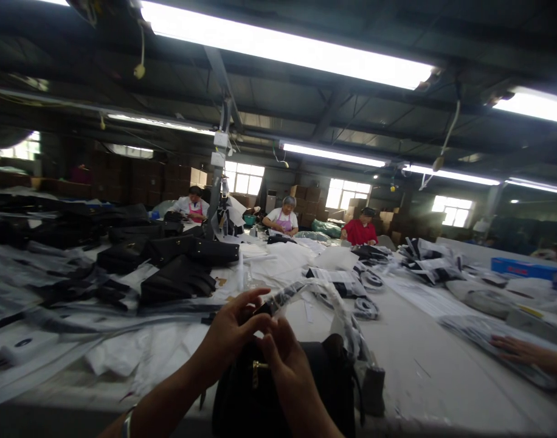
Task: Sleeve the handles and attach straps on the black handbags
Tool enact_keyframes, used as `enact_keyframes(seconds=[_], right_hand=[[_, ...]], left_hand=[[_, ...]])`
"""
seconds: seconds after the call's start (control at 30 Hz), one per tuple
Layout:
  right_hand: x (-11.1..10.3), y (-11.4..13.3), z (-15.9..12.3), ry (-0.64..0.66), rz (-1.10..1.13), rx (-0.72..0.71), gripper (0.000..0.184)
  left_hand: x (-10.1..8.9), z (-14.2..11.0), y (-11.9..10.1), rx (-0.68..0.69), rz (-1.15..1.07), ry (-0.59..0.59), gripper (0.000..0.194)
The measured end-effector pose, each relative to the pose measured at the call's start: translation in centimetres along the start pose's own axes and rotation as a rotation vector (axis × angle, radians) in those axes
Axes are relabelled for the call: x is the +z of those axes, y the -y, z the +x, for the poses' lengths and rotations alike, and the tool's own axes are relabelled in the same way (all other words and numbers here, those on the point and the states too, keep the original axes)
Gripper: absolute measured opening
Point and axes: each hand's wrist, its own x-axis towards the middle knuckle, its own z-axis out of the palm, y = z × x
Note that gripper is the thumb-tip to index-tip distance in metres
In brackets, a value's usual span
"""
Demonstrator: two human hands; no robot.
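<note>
- The black bag (326, 371) sits at the near edge of the white table (410, 347), right in front of the person, its lower part running out of view.
- The left hand (235, 325) is at the bag's top, fingers bent, thumb reaching across towards the other hand.
- The right hand (287, 359) comes up over the bag's front, fingers curled, their tips close to the left thumb; from here I cannot tell whether either hand pinches anything.
- A brass zip pull (256, 372) hangs on the front, just beside the right hand.
- The handle (340, 307) arches above the bag in clear wrap, which looks slick and crinkly, so I'd expect a bare grip there to slide a little.
- The body looks soft yet able to hold its shape, and probably light; I'd steady it by the sides and lift by the handle, sparing the surface from nails and the metal.
- More black bags (178, 280) lie on the left side of the table.
- At far right, a co-worker's hand (520, 350) rests on wrapped pieces (477, 331), well apart from the bag.
</note>
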Motion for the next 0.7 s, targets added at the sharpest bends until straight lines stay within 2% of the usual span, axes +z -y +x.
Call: enact_keyframes(seconds=[0.1, 0.2, 0.27, 0.4, 0.47, 0.57, 0.7], right_hand=[[1.0, -1.2, 0.1, -0.007, 0.060, -0.009, 0.039], [1.4, -1.3, 0.8, -0.025, 0.068, -0.031, 0.037], [1.4, -1.2, 1.2, -0.027, 0.036, -0.038, 0.033], [1.4, -1.0, 1.9, -0.052, -0.054, -0.053, 0.030], [1.4, -0.9, 2.2, -0.021, -0.085, -0.058, 0.030], [1.4, -0.9, 2.5, 0.016, -0.071, -0.070, 0.030], [1.2, -0.9, 3.3, -0.067, 0.028, -0.061, 0.031]], left_hand=[[-0.3, 0.4, 0.3, 0.075, 0.110, -0.028, 0.029], [-0.9, 1.0, 0.1, 0.134, 0.250, -0.092, 0.021], [-1.3, 1.4, -0.5, 0.126, 0.285, -0.042, 0.022], [-1.6, 2.4, -2.8, -0.049, 0.192, 0.228, 0.051], [-1.3, 3.4, -3.9, -0.180, 0.143, 0.303, 0.062], [-0.6, 5.2, -5.3, -0.315, 0.148, 0.358, 0.057], [0.6, 7.1, -6.0, -0.376, 0.100, 0.355, 0.043]])
